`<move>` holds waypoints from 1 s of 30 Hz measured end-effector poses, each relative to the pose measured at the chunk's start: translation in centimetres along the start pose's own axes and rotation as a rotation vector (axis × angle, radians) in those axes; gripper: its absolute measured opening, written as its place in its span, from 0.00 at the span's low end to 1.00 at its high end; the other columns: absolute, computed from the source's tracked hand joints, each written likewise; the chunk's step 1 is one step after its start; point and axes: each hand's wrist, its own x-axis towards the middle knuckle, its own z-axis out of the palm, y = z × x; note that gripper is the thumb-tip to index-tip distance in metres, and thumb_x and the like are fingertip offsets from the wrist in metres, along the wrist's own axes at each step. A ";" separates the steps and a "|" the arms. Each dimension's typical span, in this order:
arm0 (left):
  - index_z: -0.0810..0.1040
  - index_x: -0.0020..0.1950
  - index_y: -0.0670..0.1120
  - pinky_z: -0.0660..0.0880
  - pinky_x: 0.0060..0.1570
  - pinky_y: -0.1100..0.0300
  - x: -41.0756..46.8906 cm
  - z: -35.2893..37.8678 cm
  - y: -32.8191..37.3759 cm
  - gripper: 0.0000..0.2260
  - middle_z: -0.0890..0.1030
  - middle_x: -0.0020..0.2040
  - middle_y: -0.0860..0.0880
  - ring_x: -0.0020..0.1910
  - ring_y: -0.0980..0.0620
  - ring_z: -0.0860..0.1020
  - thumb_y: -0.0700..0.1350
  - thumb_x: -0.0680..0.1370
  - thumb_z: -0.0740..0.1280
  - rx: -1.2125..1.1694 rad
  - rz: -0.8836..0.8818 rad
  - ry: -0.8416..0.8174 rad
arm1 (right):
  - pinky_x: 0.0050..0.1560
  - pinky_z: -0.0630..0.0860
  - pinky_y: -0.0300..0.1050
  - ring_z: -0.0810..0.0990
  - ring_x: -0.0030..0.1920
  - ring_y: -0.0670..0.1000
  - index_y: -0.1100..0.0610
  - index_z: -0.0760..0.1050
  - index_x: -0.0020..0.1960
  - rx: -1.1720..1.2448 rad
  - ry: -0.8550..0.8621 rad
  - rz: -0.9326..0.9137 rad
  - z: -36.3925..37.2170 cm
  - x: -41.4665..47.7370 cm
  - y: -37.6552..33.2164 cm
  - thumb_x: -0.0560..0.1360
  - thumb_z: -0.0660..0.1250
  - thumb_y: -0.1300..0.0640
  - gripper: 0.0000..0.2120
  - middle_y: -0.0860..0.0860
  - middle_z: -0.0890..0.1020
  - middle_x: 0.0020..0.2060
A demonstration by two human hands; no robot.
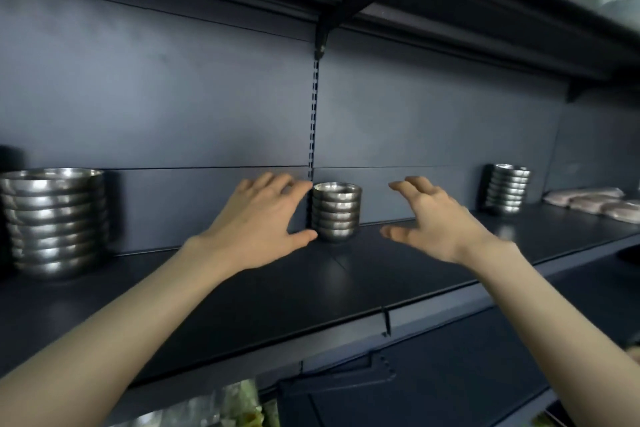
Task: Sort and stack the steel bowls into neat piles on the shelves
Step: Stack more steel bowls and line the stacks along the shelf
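Both hands, left [258,215] and right [436,218], are spread open and empty beside the small shiny steel bowl stack [335,211], probably to straighten it.

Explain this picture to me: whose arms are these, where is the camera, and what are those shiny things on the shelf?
No machine here: these are a person's bare arms, filmed by a camera worn on the head, looking forward at a dark shelf. The left hand touches or nearly touches the middle stack of small steel bowls; the right hand is open beside it, not touching. Neither holds anything. A stack of larger bowls stands at the left, another small stack at the right, with pale packets beyond it.
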 end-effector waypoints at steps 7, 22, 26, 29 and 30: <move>0.62 0.72 0.51 0.63 0.62 0.54 7.7 1.5 7.2 0.29 0.70 0.66 0.49 0.65 0.48 0.67 0.63 0.75 0.61 0.029 0.067 0.042 | 0.64 0.68 0.58 0.62 0.72 0.58 0.51 0.55 0.76 -0.039 0.021 0.046 -2.4 0.3 9.4 0.75 0.66 0.42 0.36 0.52 0.58 0.75; 0.62 0.72 0.49 0.64 0.62 0.53 26.8 12.3 15.1 0.31 0.71 0.67 0.47 0.65 0.45 0.69 0.63 0.74 0.62 0.071 0.085 0.094 | 0.66 0.68 0.54 0.66 0.70 0.59 0.53 0.60 0.75 -0.049 0.077 0.086 -1.6 11.9 29.7 0.74 0.68 0.43 0.35 0.53 0.65 0.72; 0.63 0.71 0.50 0.64 0.60 0.53 32.2 15.9 19.1 0.30 0.72 0.66 0.48 0.64 0.45 0.69 0.63 0.74 0.63 0.038 0.117 0.077 | 0.62 0.66 0.51 0.67 0.69 0.59 0.52 0.60 0.75 -0.079 0.097 0.121 -1.9 13.9 36.5 0.74 0.68 0.44 0.34 0.52 0.65 0.72; 0.62 0.71 0.50 0.65 0.61 0.52 35.9 18.8 22.5 0.30 0.71 0.66 0.48 0.65 0.46 0.69 0.63 0.74 0.62 0.020 0.124 0.074 | 0.64 0.66 0.52 0.67 0.69 0.59 0.52 0.61 0.75 -0.077 0.096 0.141 -1.5 15.1 42.0 0.74 0.68 0.44 0.33 0.52 0.66 0.72; 0.62 0.71 0.50 0.65 0.61 0.52 37.0 19.8 23.8 0.30 0.71 0.66 0.48 0.65 0.46 0.69 0.63 0.74 0.62 0.021 0.126 0.074 | 0.64 0.66 0.53 0.67 0.69 0.59 0.52 0.61 0.74 -0.078 0.092 0.149 -1.3 15.4 43.8 0.74 0.68 0.44 0.33 0.52 0.66 0.71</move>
